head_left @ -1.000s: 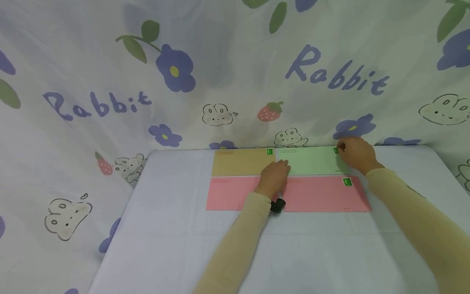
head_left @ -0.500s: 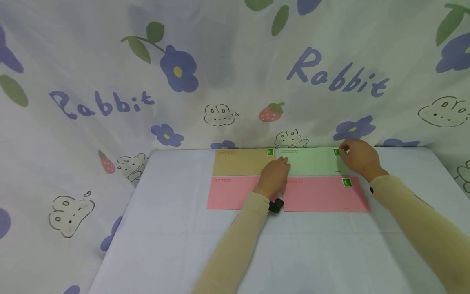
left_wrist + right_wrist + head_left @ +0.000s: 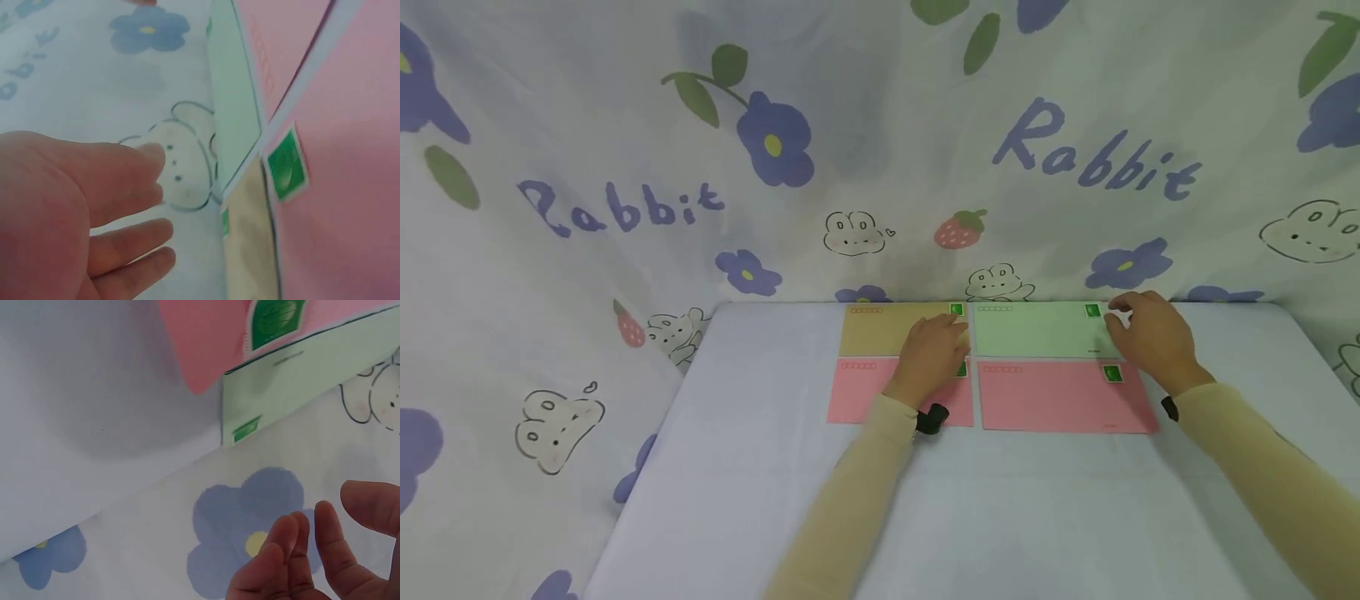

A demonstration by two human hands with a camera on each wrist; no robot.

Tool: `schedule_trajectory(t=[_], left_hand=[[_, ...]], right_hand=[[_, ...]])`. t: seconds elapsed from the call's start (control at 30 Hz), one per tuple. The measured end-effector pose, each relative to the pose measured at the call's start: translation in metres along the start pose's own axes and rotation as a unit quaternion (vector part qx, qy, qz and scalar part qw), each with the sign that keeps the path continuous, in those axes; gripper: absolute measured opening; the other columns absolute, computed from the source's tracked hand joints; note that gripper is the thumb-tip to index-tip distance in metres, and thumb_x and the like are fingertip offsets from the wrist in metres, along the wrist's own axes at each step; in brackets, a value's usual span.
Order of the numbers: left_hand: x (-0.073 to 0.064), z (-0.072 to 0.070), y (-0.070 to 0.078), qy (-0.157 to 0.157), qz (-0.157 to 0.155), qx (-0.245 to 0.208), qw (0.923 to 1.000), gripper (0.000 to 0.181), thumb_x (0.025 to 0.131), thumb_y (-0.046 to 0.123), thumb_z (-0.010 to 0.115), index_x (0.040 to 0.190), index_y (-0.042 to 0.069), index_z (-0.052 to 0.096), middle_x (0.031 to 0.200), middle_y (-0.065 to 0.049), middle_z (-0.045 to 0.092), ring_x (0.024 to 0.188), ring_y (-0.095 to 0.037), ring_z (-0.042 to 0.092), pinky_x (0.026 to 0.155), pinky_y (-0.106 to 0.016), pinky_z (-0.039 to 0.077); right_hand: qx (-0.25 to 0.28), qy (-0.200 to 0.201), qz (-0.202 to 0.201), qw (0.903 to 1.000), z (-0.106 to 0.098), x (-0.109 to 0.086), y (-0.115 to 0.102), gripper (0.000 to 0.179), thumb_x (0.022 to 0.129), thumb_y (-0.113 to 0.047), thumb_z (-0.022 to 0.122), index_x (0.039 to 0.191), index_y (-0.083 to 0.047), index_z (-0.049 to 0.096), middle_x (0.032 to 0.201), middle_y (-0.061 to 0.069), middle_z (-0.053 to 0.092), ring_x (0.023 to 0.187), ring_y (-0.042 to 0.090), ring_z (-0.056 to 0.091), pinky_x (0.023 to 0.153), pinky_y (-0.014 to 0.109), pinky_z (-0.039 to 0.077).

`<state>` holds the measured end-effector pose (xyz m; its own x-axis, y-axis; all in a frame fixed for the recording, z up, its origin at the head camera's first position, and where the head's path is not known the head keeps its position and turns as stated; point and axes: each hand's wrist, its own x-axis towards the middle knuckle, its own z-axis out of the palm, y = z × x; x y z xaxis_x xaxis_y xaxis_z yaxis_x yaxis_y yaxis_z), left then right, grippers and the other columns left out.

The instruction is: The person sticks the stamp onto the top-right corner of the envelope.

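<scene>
My left hand is over the tan envelope and the left pink envelope, hiding part of both. Its fingers are relaxed and hold nothing in the left wrist view; whether they touch the paper is unclear. Beside the right end of the light green envelope is my right hand, fingers loosely bent and nothing between them. A green stamp sits at that envelope's upper right corner. The right pink envelope lies below, with its own stamp. Another stamp is on the tan envelope.
The envelopes lie in two rows near the back edge of a table with a white cover. Behind it hangs a white curtain printed with flowers and rabbits. A black strap piece shows at my left wrist.
My right hand has drawn back to the right from the green envelope's stamp, and its fingers have spread. The left hand has shifted left, off the gap between the envelopes.
</scene>
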<state>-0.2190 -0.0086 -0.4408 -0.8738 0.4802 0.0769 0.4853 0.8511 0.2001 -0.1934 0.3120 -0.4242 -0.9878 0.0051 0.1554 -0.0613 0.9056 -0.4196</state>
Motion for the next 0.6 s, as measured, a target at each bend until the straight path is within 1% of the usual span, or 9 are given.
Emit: schedule_trajectory(t=[0.1,0.2,0.37,0.43,0.6], left_hand=[[-0.007,-0.006,-0.009,0.009,-0.014,-0.011,0.9998,0.039,0.103,0.030,0.057,0.138,0.013,0.062,0.146,-0.006,0.056,0.140,-0.021,0.045,0.119,-0.047,0.029],[-0.014,-0.013,-0.019,0.019,-0.025,-0.015,0.9994,0.043,0.103,0.033,0.057,0.140,0.012,0.061,0.148,-0.007,0.054,0.141,-0.023,0.044,0.120,-0.048,0.027],[-0.030,-0.025,-0.035,0.038,-0.041,-0.028,0.9981,0.046,0.102,0.035,0.058,0.141,0.010,0.059,0.148,-0.011,0.053,0.141,-0.027,0.043,0.120,-0.052,0.026],[-0.037,-0.030,-0.042,0.050,-0.043,-0.030,0.9973,0.047,0.102,0.035,0.059,0.141,0.008,0.058,0.148,-0.013,0.052,0.141,-0.029,0.044,0.119,-0.054,0.026],[-0.054,-0.041,-0.059,0.079,-0.053,-0.033,0.9949,0.050,0.101,0.035,0.061,0.141,0.005,0.057,0.149,-0.018,0.050,0.140,-0.033,0.043,0.115,-0.061,0.029]], right_hand=[[0.005,0.023,-0.011,0.9997,-0.002,-0.006,-0.002,0.032,0.097,-0.015,0.057,0.117,0.009,0.065,0.115,0.032,0.058,0.093,0.044,0.060,0.070,0.058,0.051],[0.012,0.043,-0.017,0.9989,-0.002,-0.012,-0.001,0.033,0.097,-0.014,0.058,0.118,0.010,0.063,0.115,0.033,0.058,0.096,0.046,0.057,0.072,0.060,0.049],[0.013,0.064,-0.010,0.9978,-0.003,-0.019,-0.002,0.036,0.096,-0.013,0.061,0.121,0.012,0.060,0.119,0.036,0.055,0.108,0.051,0.050,0.085,0.066,0.044],[0.015,0.074,-0.009,0.9971,-0.003,-0.021,-0.002,0.037,0.095,-0.012,0.062,0.122,0.012,0.059,0.120,0.038,0.054,0.112,0.054,0.048,0.090,0.068,0.041],[0.023,0.095,-0.008,0.9952,-0.006,-0.029,-0.003,0.039,0.094,-0.013,0.064,0.123,0.013,0.057,0.124,0.040,0.050,0.116,0.058,0.044,0.095,0.070,0.037]])
